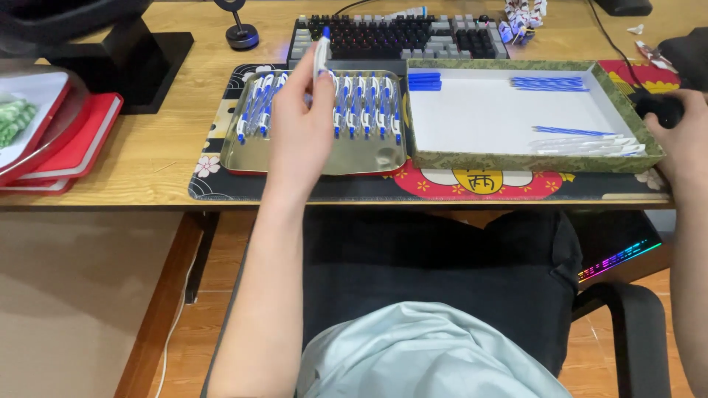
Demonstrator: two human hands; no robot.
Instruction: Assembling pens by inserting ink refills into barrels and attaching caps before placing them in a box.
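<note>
A white pen with blue ends is held upright in the left hand, whose fingers are closed around its lower barrel. The hand is raised over a shallow metal tray, in which further blue-and-white pens are laid side by side in a row. Just right of the tray, a green-rimmed box with a white floor is seen; blue refills, small blue caps and white barrels are kept in separate groups inside it. The right hand is placed at the box's far right edge, curled over a dark object; how firmly it is gripped cannot be told. Both containers are set on a patterned desk mat before a keyboard.
</note>
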